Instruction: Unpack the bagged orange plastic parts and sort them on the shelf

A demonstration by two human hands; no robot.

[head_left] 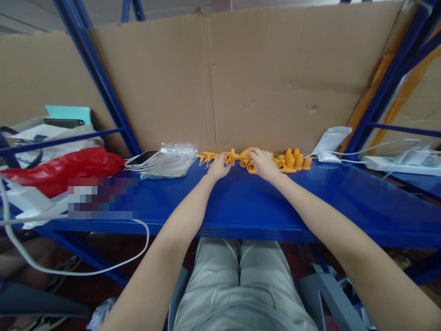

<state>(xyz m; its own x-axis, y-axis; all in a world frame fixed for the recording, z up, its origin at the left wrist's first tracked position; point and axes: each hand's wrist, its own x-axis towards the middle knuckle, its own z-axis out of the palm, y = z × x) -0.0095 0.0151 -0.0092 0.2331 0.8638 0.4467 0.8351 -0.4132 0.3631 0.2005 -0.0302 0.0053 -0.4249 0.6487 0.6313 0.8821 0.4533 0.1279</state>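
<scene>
At the back of the blue shelf, a row of yellow corkscrews (206, 156) with metal spirals lies to the left of my hands. My left hand (218, 168) is among them, beside an upright yellow piece (233, 157); its fingertips are partly hidden. My right hand (264, 164) is closed, its bent fingers on a yellow plastic part (245, 152) that sticks out to the left. Under and around it lie more yellow parts, some with round hollow ends (243, 163). Several yellow bell-shaped pieces (290, 161) stand in a cluster to the right.
A clear plastic packet (172, 161) and a phone (144, 157) lie left of the corkscrews. A red plastic bag (69, 168) and white cable (103, 271) are farther left. Cardboard (258, 78) walls the back. A white power strip (403, 164) sits at right.
</scene>
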